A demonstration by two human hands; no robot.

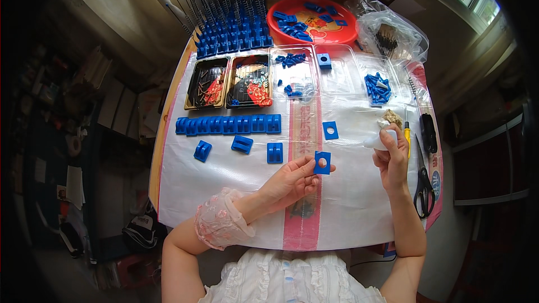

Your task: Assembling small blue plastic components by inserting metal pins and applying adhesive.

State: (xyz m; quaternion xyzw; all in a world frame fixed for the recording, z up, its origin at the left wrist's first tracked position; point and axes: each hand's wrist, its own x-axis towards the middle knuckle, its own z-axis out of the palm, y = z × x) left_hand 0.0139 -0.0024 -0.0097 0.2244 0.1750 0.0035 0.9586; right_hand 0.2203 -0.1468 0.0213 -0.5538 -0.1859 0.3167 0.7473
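Note:
My left hand (293, 178) pinches a flat blue plate with a round hole (323, 155) between thumb and fingers, above the middle of the table. In my right hand (392, 160) is a small white squeeze bottle (384, 141), its narrower end towards the left and the fingers wrapped round it. A second blue holed plate (326, 137) lies flat just beyond the held one. Left of my hands, a row of arched blue plastic parts (227, 125) runs across the table. Nearer lie three loose ones: one tilted part (202, 151), a middle part (242, 145) and a squarish part (274, 153).
Trays of screws (208, 87), small hardware (247, 81) and blue pieces (291, 70) stand behind. Farther back are upright spring rods (230, 22) and a red basin (314, 35). At right lie black scissors (424, 191), a yellow-handled tool (407, 132) and a crumpled beige lump (394, 116).

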